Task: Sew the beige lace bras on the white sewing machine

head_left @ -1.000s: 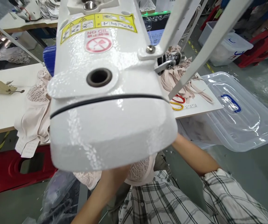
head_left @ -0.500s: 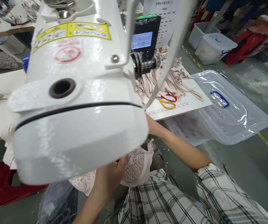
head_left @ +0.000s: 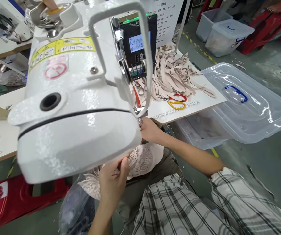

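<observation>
Your left grip (head_left: pixel 113 178) is pinching the pale lace garment (head_left: pixel 145 160) — thumb and curled fingers pressed together at its edge, just under the white head of the sewing machine (head_left: pixel 79 137). The garment lies over your lap, with lace showing on both sides of that hand, and its upper part passes out of sight behind the machine head. Your right grip (head_left: pixel 152 130) is up at the needle side of the machine, close to the metal parts there; the fingertips are hidden, so you cannot tell from this view whether they are spread or pressed together.

Beyond your right hand, the white surface (head_left: pixel 205 102) carries a heap of beige straps (head_left: pixel 174 76), with the scissors (head_left: pixel 177 108) lying just in front of it, their red and yellow handles towards you — a ruler strip (head_left: pixel 174 112) runs beside them. The lit control panel (head_left: pixel 139 42) stands behind the machine head. To your right, a clear plastic lid (head_left: pixel 260 104) with a blue handle tilts beside the surface, and to your left sits a red stool (head_left: pixel 13 205)
</observation>
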`<state>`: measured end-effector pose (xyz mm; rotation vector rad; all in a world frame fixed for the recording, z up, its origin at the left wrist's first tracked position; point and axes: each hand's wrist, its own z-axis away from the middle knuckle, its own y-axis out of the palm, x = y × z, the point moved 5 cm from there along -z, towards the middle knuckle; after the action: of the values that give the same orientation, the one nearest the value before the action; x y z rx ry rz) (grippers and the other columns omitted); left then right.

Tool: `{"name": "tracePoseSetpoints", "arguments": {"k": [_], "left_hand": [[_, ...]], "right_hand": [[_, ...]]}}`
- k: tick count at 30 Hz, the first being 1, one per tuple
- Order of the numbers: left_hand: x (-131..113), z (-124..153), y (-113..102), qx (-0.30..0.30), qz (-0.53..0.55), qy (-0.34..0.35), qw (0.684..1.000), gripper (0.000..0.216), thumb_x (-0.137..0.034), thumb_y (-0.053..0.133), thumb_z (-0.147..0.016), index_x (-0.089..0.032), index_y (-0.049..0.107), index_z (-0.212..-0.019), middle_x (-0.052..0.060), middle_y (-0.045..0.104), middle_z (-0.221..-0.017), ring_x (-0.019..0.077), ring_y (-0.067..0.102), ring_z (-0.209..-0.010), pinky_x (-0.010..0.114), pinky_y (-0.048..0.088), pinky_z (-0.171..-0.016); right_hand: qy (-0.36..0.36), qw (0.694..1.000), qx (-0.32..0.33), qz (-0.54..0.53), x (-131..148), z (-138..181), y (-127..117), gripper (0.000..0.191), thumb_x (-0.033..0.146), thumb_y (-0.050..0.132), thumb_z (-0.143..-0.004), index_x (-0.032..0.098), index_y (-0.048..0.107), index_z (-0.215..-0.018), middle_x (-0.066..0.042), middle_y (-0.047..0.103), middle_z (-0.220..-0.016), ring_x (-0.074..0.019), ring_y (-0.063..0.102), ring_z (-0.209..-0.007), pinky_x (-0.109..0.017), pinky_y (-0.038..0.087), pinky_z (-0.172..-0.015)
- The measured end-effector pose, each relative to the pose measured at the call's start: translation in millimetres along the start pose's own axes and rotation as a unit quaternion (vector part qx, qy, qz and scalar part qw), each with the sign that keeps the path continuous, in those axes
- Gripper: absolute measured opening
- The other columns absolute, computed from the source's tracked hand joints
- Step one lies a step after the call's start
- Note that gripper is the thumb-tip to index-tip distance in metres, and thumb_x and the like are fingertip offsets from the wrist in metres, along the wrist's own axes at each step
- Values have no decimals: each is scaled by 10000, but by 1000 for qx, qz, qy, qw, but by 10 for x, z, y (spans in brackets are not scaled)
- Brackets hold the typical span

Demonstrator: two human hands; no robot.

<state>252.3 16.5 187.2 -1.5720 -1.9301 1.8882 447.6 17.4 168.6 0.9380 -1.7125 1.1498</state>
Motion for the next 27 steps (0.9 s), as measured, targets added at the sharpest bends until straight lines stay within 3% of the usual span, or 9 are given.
{"name": "tracePoseSetpoints", "arguments": {"k": [11, 14, 19, 21, 24, 27], "left_hand": [[142, 49, 79, -13, 10, -18, 1000, 317, -398, 516, -941, -233, 779, -877, 35, 798, -845, 191, 733, -693, 251, 502, -522], [201, 82, 100, -18, 4, -33, 999, 320, -432, 521, -932, -209, 750, -953, 60, 787, -885, 191, 718, -693, 259, 487, -525], [251, 95, 132, -26, -9, -47, 999, 305, -435, 498, -946, -192, 667, -1018, 32, 715, -762, 183, 677, -659, 277, 505, -589], [177, 98, 141, -54, -43, -24, 997, 293, -426, 490, -952, -184, 633, -1032, 64, 695, -832, 214, 674, -767, 322, 528, -683], [-83, 148, 182, -127, -117, 66, 983, 310, -382, 534, -941, -154, 587, -1144, 154, 652, -1037, 286, 621, -1009, 432, 486, -883], [-328, 213, 330, -119, -157, 121, 973, 407, -353, 572, -931, -138, 550, -1275, 192, 619, -1158, 316, 575, -1118, 463, 404, -979]], "right_hand": [[13, 999, 14, 40, -1, 33, -18, 66, 129, 636, -777, 174, 587, -784, -43, 579, -959, -162, 552, -785, -296, 433, -730], [1, 999, 10, 47, -7, 38, -23, 93, 151, 637, -790, 183, 560, -748, -40, 571, -935, -169, 548, -805, -303, 435, -743], [-19, 999, 0, 30, -16, 50, -32, 69, 146, 604, -784, 180, 564, -739, -60, 574, -952, -179, 563, -828, -317, 451, -750], [-19, 999, -7, 33, -32, 62, -35, 74, 174, 600, -782, 190, 561, -721, -54, 577, -932, -186, 566, -822, -330, 462, -752], [-7, 998, -28, 47, -50, 95, -44, 129, 229, 587, -799, 209, 538, -681, -39, 564, -866, -196, 555, -816, -360, 476, -789], [5, 998, -45, 49, -37, 129, -46, 139, 238, 585, -801, 220, 536, -672, -35, 562, -845, -201, 552, -826, -372, 496, -810]]}}
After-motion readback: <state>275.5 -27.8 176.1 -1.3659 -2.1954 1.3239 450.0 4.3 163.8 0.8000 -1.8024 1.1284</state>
